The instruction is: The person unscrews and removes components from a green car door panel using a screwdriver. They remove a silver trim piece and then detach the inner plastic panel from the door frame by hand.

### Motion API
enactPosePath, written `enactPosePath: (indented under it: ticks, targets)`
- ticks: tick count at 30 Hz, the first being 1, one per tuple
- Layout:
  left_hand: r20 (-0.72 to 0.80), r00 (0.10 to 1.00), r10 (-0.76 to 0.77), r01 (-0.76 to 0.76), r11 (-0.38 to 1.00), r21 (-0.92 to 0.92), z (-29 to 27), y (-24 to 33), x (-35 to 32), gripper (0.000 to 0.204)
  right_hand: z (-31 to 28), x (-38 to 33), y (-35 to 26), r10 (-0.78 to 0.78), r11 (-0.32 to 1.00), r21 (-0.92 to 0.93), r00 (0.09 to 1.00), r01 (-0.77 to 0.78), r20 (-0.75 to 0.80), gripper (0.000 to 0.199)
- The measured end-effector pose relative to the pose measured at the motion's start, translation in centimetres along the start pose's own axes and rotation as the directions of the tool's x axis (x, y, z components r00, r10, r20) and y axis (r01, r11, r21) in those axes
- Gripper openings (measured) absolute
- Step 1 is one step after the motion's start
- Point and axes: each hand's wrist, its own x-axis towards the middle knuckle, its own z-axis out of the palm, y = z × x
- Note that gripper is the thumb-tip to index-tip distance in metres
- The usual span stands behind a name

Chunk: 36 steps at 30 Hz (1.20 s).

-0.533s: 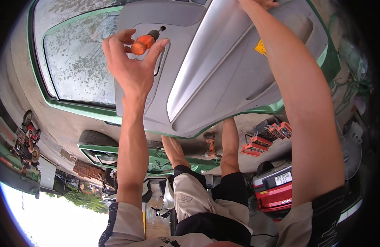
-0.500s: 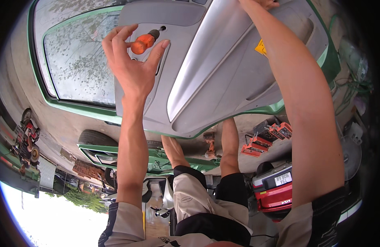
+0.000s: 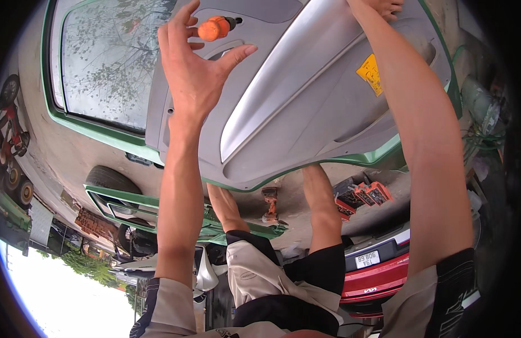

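A grey inner door panel [image 3: 305, 135] with a silver trim strip lies before me in a green car door with a window. An orange-handled screwdriver [image 3: 215, 28] stands with its dark end at a small hole in the panel. My left hand [image 3: 195, 73] is open beside it, thumb spread well away from the handle and fingers apart. At the top edge my right hand [image 3: 384, 8] rests on the panel, its fingers partly cut off by the picture edge; those in view look slightly bent, with nothing seen in them. A yellow sticker [image 3: 370, 73] is by my right forearm.
Behind the door, an orange cordless drill [image 3: 270, 204] stands on the ground between my legs. A red toolbox [image 3: 365, 194] is open to its right. Another green door frame [image 3: 119, 205] and a tyre [image 3: 111, 179] lie at the left. A red car [image 3: 373, 281] is at the lower right.
My left hand has opened wider, its thumb and fingers further from the screwdriver. The view has shifted, so the screwdriver sits higher and more to the right. More of my right hand shows.
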Motion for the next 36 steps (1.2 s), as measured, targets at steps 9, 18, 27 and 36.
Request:
enactPosePath:
  ticks: [9,18,27,36]
  targets:
    - [0.410,0.633,-0.657,0.739,0.355,-0.572,0.1,0.9,-26.2,0.021,-2.4,-0.1,4.1,-0.326,0.942,0.151,0.924,0.300,0.197,0.082]
    - [0.888,0.293,-0.355,0.948,0.232,-0.220,1.5,-4.9,-37.3,0.023,-22.7,-15.0,-6.2,-0.911,0.321,0.579,0.077,0.750,0.406,0.047]
    - [0.911,0.295,-0.289,0.889,0.433,-0.151,-0.2,-5.3,-33.7,0.037,-18.7,-14.6,-4.1,-0.942,-0.069,0.497,-0.221,0.865,0.253,0.018]
    - [0.846,0.424,-0.322,0.843,0.482,-0.239,-0.1,-7.0,-36.2,0.037,-18.3,-15.1,-5.8,-0.906,0.064,0.439,-0.132,0.896,0.402,0.028]
